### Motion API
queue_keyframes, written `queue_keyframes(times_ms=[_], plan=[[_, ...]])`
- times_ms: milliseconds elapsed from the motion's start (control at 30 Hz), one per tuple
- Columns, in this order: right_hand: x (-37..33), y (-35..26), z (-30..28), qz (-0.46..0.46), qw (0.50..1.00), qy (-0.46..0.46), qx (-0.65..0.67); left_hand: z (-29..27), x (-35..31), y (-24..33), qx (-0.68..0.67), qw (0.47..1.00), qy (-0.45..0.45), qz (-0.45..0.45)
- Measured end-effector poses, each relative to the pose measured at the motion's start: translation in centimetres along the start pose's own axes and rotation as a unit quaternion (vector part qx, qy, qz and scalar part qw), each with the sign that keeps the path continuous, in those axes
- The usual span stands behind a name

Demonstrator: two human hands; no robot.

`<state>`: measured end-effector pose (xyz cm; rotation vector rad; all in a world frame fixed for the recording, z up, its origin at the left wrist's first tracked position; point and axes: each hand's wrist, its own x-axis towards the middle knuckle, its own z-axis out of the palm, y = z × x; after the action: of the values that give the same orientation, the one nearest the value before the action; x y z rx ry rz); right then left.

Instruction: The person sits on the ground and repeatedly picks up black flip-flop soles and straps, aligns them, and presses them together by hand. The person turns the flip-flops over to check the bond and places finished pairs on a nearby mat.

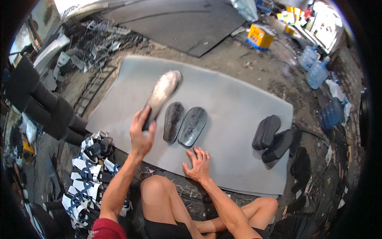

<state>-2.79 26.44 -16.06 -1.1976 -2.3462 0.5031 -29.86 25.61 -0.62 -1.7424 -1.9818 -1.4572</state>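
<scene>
My left hand [141, 137] grips the dark near end of a shoe sole [163, 89], raised over the grey mat [234, 103]. Its upward face is bright and whitish, its far edge dark. Just right of it, two black soles lie side by side on the mat: a left one [173, 121] and a right one [193, 126] with a shiny patch at its near end. My right hand [197, 164] rests near the mat's front edge, fingers spread and holding nothing. Its fingertips are close to the near end of the right sole.
Dark soles [267, 131] are stacked at the mat's right. White-and-navy strapped sandals [85, 183] pile up at left, below tall dark stacks [39, 103]. Beyond the mat are a dark sheet [179, 24], a yellow box [260, 36], plastic bottles [317, 73] and scraps [89, 44].
</scene>
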Motion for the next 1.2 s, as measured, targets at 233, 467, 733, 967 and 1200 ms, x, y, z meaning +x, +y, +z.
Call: queue_keyframes(times_ms=[233, 467, 733, 967, 1200], plan=[[2.3, -0.3, -20.0, 0.089, 0.814, 0.076, 0.569, -9.8, -10.2, 11.5, 0.028, 0.986, -0.073, 0.150], [-1.2, -9.3, -33.6, -0.086, 0.897, -0.016, 0.433, -14.8, -16.8, 16.5, 0.004, 0.960, -0.104, 0.260], [-5.8, -10.4, -34.0, -0.062, 0.899, 0.000, 0.434, -18.4, -19.9, 18.2, 0.041, 0.948, -0.133, 0.285], [-7.0, -6.1, -35.2, 0.015, 0.954, 0.084, 0.286, -20.7, -20.9, 18.8, 0.050, 0.934, -0.143, 0.325], [-14.5, -3.2, -33.4, -0.030, 0.953, -0.255, -0.158, -21.9, -20.7, 19.6, 0.017, 0.960, -0.139, 0.243]])
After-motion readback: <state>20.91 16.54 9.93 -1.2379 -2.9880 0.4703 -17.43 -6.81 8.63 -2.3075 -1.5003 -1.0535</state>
